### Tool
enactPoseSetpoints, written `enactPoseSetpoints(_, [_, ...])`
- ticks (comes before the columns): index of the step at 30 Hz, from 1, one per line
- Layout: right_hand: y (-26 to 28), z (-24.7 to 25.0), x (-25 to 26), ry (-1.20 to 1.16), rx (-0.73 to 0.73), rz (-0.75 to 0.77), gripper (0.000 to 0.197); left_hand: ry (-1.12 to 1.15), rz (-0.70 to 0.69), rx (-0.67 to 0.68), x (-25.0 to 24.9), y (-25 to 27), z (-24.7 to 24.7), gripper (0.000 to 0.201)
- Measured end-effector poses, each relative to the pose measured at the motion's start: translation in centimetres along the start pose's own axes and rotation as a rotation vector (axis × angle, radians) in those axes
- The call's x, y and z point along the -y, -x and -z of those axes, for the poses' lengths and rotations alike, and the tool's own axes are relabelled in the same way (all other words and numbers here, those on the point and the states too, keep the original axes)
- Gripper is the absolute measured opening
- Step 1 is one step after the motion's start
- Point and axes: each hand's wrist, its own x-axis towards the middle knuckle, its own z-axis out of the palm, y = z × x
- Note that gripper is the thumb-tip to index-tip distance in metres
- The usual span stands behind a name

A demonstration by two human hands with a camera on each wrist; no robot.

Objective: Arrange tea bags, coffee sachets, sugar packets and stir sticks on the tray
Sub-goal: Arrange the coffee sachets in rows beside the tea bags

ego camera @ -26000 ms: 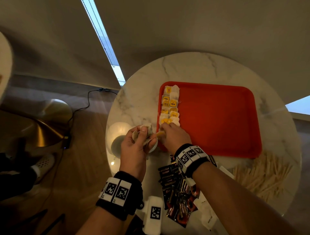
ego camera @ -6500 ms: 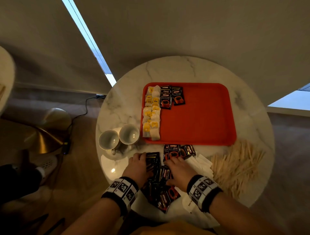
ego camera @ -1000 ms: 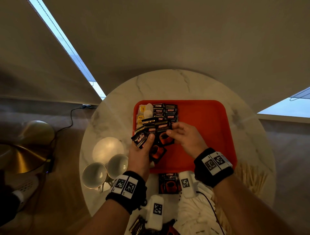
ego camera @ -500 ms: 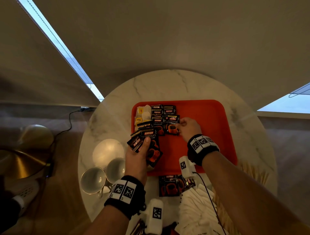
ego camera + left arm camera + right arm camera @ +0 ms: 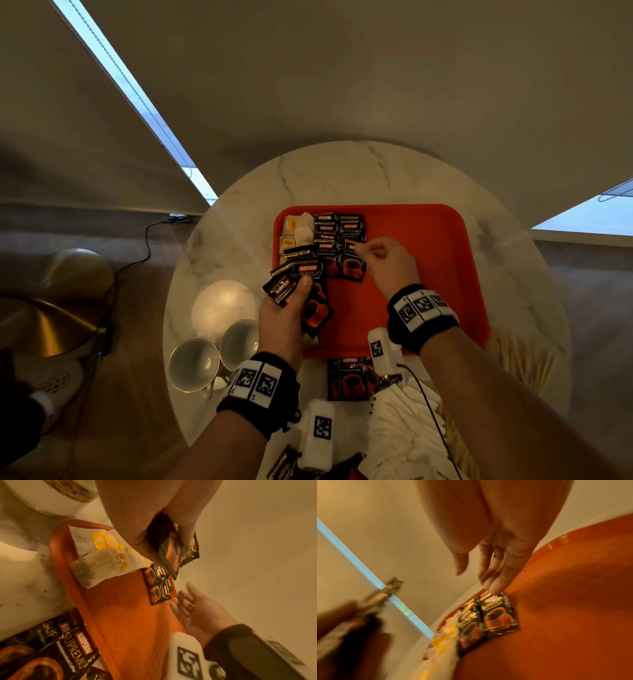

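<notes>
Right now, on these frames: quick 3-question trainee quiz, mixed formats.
1. True or false: the left hand grips a fan of coffee sachets.
2. What fills the red tray's far-left column? A) stir sticks B) tea bags C) sugar packets
3. Fill in: the right hand's fingers touch a sachet lying on the ____.

Key: 1 true; 2 B, tea bags; 3 tray.

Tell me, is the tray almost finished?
Not yet. The tea bags already sit in a column on the red tray, with coffee sachets lined up beside them. The left hand holds a fan of sachets while the right hand sets one down. The white sugar packets and stir sticks still lie on the table.
</notes>
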Motion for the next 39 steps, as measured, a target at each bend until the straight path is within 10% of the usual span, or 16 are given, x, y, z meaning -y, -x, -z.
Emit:
enactPoseSetpoints(6, [5.3,-0.4,1.5,-0.199,0.356,0.118,0.029,-0.003,-0.033,0.072,0.2,0.3,-0.9,0.043])
enactPoseSetpoints(18, [3.5,0.8,0.8,-0.25,0.165,0.052,0.007,0.016,-0.086,-0.054,0.1,-0.2,0.1,0.023])
enactPoseSetpoints(34, [0.2,-2.2,0.3,0.157,0.086,-0.042,0.033,0.025,-0.039,-0.05,-0.1,-0.2,1.1,0.035])
enactPoseSetpoints(39, [5.7,-0.5,2.4,-0.103,0.319,0.111,0.039,0.054,-0.025,0.012,-0.1,0.1,-0.1,0.037])
